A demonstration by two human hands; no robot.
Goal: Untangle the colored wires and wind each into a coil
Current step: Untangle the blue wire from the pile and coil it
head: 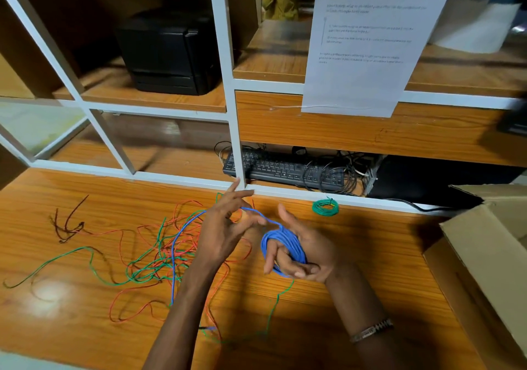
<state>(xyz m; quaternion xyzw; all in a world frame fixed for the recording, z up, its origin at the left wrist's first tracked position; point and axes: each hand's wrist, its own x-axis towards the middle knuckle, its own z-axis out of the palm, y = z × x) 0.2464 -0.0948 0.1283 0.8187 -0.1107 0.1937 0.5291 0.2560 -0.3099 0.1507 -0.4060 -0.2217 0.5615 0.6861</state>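
Observation:
A blue wire coil point(281, 245) is wound around the fingers of my right hand point(303, 251), which holds it above the wooden table point(356, 241). From the coil a loose blue strand runs up and left to my left hand point(225, 227), which pinches it between thumb and fingertips. The rest of the blue wire point(173, 267) trails down through a tangle of red and green wires point(154, 258) lying left of my hands. A finished green coil point(325, 207) rests near the table's back edge.
A short dark wire point(67, 224) lies at the far left. An open cardboard box point(490, 261) stands at the right. Behind the white shelf frame point(238, 130) sit a black keyboard point(285, 168) and cables. A paper notice point(373, 39) hangs above.

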